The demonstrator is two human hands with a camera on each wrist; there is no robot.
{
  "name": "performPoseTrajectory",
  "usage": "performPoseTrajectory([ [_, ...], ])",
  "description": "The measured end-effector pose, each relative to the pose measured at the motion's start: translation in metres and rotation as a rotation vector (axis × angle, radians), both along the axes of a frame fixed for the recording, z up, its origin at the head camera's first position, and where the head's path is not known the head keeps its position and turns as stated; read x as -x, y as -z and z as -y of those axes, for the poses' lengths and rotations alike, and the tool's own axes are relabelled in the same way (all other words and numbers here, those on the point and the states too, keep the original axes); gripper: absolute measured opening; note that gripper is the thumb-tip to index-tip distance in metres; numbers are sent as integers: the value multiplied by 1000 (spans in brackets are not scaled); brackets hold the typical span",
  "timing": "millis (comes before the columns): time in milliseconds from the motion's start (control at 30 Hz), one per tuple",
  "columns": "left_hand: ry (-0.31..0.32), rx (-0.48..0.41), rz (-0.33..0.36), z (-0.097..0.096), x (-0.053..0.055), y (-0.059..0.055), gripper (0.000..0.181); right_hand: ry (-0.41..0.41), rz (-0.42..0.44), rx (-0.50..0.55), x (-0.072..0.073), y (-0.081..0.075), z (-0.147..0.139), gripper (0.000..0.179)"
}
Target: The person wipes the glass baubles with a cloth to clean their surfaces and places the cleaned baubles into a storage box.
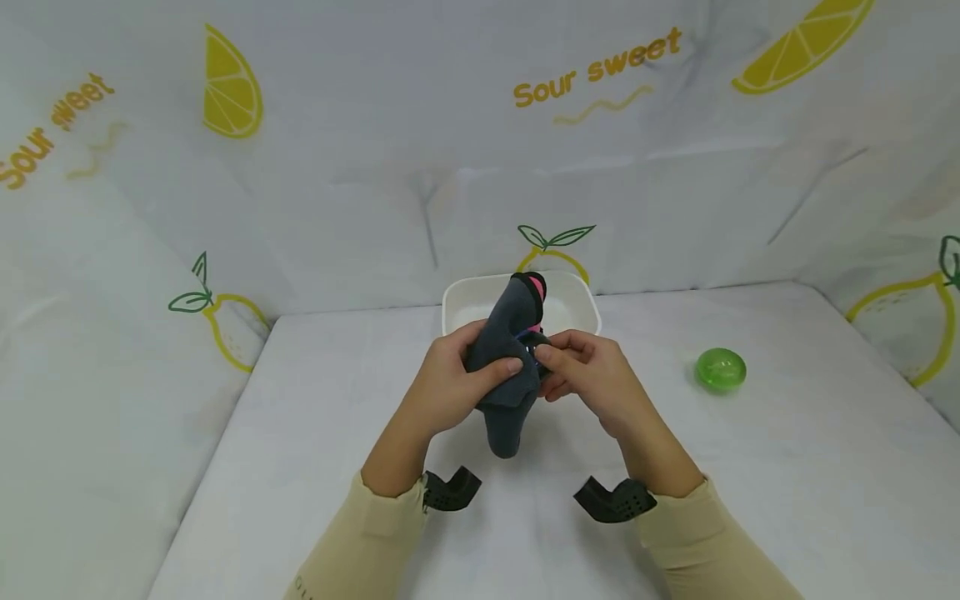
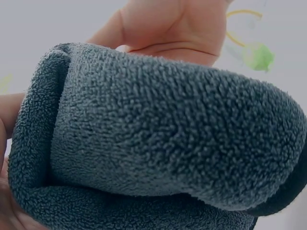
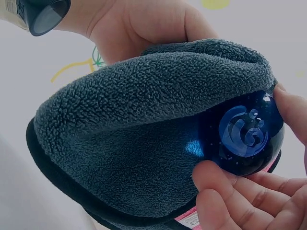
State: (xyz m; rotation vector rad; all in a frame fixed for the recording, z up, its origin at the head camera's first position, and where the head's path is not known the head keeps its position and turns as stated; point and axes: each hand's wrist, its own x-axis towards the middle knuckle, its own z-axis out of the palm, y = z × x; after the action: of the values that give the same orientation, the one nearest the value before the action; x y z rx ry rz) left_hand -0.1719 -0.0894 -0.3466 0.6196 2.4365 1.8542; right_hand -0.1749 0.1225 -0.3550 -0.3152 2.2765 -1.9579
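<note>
My left hand (image 1: 447,382) grips a dark grey fleecy cloth (image 1: 502,342) with a black edge and a bit of pink, its thumb lying across the front. The cloth is folded, and one end hangs down below the hands. Up close in the right wrist view, a translucent blue ball (image 3: 244,134) with a pale swirl pattern sits against the cloth's fold. Fingers and thumb of my right hand (image 1: 588,371) hold this ball from the right side. In the left wrist view the cloth (image 2: 168,129) hides the ball and most of the left fingers.
Behind the hands, a white plastic tub (image 1: 573,304) stands at the table's back edge, partly covered by the cloth. To the right, a shiny green ball (image 1: 721,370) rests on the white table (image 1: 337,400). A lemon-printed sheet (image 1: 337,192) hangs behind.
</note>
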Motion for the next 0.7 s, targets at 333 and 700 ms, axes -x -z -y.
performPoseTrajectory([
  [333, -3, 6, 61, -1, -1, -1, 46, 25, -4, 37, -2, -1, 0, 36],
  [700, 20, -29, 58, 2, 3, 2, 43, 33, -180, -3, -7, -4, -5, 48],
])
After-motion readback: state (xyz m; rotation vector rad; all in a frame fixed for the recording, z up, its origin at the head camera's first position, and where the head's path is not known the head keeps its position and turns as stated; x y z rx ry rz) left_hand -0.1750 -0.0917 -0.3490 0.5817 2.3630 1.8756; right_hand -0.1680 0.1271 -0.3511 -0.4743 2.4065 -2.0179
